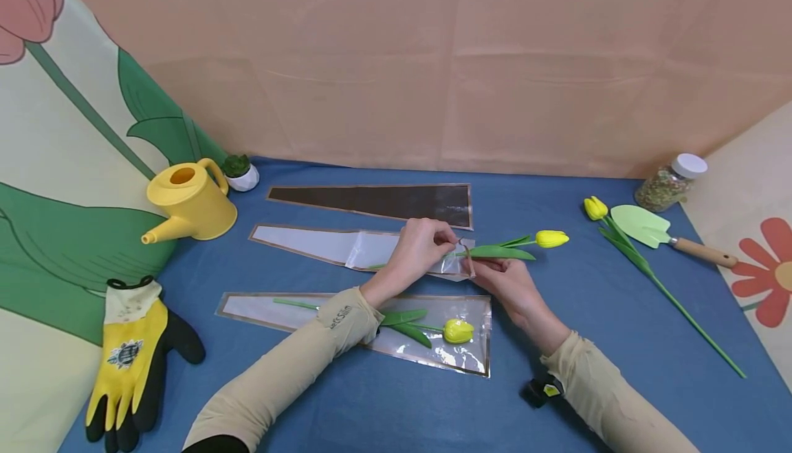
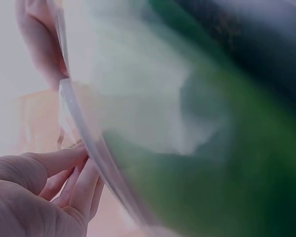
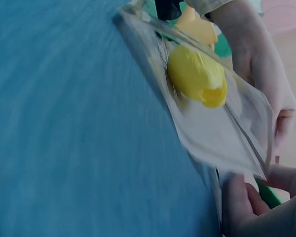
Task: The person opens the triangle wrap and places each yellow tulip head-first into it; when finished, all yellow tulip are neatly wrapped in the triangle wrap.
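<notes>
A peach cloth backdrop stands behind a blue-cloth-covered table. The front clear tapered plastic sleeve already encloses one yellow green-leaved tulip, the middle white-and-clear sleeve holds a second yellow tulip only partway, bloom outside, while a black tapered sleeve and a loose yellow tulip seem left to do; the left hand and right hand both pinch the middle sleeve's mouth
</notes>
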Demonstrator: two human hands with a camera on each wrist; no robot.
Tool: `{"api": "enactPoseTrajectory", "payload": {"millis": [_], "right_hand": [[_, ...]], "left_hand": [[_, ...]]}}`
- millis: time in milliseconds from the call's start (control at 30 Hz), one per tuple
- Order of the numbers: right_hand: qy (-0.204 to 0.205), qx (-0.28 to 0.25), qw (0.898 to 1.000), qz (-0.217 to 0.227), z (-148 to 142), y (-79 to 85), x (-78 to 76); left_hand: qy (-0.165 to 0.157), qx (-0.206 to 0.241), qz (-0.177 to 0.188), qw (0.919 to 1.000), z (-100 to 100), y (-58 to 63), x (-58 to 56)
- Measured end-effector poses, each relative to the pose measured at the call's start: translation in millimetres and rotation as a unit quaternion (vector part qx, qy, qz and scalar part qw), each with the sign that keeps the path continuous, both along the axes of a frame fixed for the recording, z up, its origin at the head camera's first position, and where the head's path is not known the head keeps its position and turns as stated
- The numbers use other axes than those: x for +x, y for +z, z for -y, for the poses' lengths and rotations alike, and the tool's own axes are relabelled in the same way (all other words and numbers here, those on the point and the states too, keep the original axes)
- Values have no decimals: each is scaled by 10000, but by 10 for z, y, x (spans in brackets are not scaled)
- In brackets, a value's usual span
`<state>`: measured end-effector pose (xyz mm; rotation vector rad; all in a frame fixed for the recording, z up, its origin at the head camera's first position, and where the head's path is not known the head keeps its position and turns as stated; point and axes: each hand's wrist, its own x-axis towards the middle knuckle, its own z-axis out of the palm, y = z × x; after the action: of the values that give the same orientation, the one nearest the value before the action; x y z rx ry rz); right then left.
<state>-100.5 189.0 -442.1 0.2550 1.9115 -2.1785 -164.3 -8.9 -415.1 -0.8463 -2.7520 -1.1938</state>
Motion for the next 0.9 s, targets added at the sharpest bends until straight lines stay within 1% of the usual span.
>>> {"api": "enactPoseTrajectory", "payload": {"millis": [133, 200, 300, 467, 633, 767, 900], "right_hand": [[297, 468, 9981, -276, -61, 0, 13], [380, 619, 9967, -351, -88, 8, 22], [378, 641, 9968, -281, -134, 20, 36], [263, 243, 9993, 46, -229, 40, 73], [167, 0, 9996, 207, -342, 56, 126], [-184, -391, 9980, 467, -425, 80, 159], [-733, -846, 9904, 813, -476, 122, 157]], "left_hand": [[13, 25, -21, 10000, 7, 9, 10], [11, 32, -26, 10000, 11, 14, 14], [-1, 19, -16, 10000, 19, 19, 17], [10, 3, 54, 10000, 32, 20, 18], [-10, 30, 68, 10000, 29, 11, 14], [-52, 47, 79, 9999, 24, 5, 11], [-84, 60, 131, 9999, 25, 2, 12]]}}
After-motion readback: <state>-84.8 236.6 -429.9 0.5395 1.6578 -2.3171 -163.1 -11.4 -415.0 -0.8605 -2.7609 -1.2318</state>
